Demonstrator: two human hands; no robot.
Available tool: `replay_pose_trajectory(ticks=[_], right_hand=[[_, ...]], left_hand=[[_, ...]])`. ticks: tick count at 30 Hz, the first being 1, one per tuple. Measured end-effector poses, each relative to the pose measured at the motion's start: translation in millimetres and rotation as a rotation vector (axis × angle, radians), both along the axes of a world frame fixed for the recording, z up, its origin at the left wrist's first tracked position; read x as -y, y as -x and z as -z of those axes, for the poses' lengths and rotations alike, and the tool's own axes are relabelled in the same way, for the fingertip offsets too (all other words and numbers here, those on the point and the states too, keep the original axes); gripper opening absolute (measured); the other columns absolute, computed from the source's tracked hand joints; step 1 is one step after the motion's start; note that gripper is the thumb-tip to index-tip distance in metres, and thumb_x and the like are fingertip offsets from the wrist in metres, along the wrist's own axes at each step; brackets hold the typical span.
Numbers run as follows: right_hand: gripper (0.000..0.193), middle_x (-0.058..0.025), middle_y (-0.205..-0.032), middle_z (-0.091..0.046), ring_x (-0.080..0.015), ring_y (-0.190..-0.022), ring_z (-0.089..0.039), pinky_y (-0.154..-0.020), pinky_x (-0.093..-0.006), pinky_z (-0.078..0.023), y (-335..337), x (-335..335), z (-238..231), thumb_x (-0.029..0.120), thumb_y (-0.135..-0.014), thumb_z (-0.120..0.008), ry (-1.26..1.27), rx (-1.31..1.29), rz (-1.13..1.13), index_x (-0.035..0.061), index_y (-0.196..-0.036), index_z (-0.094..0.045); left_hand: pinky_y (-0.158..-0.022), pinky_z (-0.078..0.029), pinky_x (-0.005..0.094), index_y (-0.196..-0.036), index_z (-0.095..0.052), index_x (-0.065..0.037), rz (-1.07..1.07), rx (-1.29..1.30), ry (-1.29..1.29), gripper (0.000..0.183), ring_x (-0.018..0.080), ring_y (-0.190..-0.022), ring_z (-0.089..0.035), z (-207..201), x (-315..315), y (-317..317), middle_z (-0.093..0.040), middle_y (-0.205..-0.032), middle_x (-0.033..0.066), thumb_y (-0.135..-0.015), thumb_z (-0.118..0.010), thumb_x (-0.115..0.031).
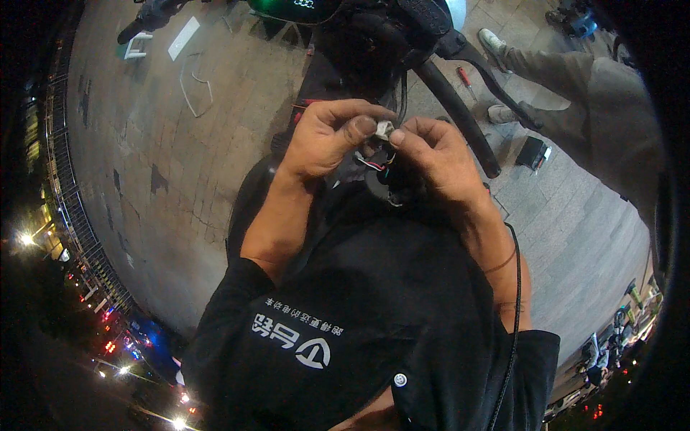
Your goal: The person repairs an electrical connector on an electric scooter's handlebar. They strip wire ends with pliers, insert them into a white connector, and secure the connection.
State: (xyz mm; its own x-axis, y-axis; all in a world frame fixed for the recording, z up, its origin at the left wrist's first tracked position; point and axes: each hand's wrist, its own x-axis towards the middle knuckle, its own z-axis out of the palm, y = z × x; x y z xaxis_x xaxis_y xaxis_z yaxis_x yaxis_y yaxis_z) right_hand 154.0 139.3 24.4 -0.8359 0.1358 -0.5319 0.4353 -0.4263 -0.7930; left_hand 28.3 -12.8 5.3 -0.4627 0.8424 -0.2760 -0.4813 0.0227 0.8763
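Observation:
A small white plug connector [384, 130] is pinched between my two hands, above the dark body of an electric scooter. My left hand [330, 136] grips its left side with thumb and forefinger. On its right side, the thumb and fingers of my right hand [435, 152] close on it. Thin coloured wires [375, 165] hang just below the connector, in front of my shirt; where they run beyond that is hidden. The scooter's handlebar grip [460, 118] slants down past my right hand, with a brake lever [496, 82] beside it.
A lit display [298, 8] sits at the top on the handlebar. To the right, a person in grey trousers [611, 100] stands close by. On the paving lie a red screwdriver [466, 77] and a black box [532, 153]. A white panel [184, 39] lies far left.

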Motion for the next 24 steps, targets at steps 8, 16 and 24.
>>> replay_pose_trajectory(ticks=[8,16,24], right_hand=[[0.025,0.0019,-0.073,-0.059,-0.0051,-0.066,-0.051,-0.057,-0.0212,-0.041,0,-3,6,0.025,-0.088,-0.066,0.018,-0.029,-0.012,0.0005,-0.085,-0.064],[0.028,0.0013,-0.073,-0.059,-0.0056,-0.067,-0.051,-0.058,-0.0219,-0.041,1,-5,4,0.027,-0.088,-0.066,-0.034,0.026,-0.061,-0.0005,-0.085,-0.064],[0.028,0.0013,-0.072,-0.059,-0.0059,-0.065,-0.050,-0.057,-0.0222,-0.040,-4,-2,13,0.028,-0.088,-0.066,0.002,-0.004,-0.032,0.0001,-0.085,-0.064]], left_hand=[[-0.079,-0.048,0.0255,-0.111,-0.063,0.003,0.160,-0.187,-0.121,0.036,0.0142,-0.090,-0.060,4,-3,10,-0.062,-0.098,0.0058,-0.086,-0.068,-0.022],[-0.081,-0.046,0.0265,-0.111,-0.063,0.003,0.105,-0.227,-0.112,0.034,0.0151,-0.094,-0.057,10,-1,2,-0.060,-0.101,0.0068,-0.087,-0.065,-0.020],[-0.080,-0.045,0.0263,-0.112,-0.062,0.004,0.068,-0.369,-0.113,0.032,0.0157,-0.094,-0.056,3,-3,-6,-0.059,-0.101,0.0083,-0.086,-0.065,-0.014]])
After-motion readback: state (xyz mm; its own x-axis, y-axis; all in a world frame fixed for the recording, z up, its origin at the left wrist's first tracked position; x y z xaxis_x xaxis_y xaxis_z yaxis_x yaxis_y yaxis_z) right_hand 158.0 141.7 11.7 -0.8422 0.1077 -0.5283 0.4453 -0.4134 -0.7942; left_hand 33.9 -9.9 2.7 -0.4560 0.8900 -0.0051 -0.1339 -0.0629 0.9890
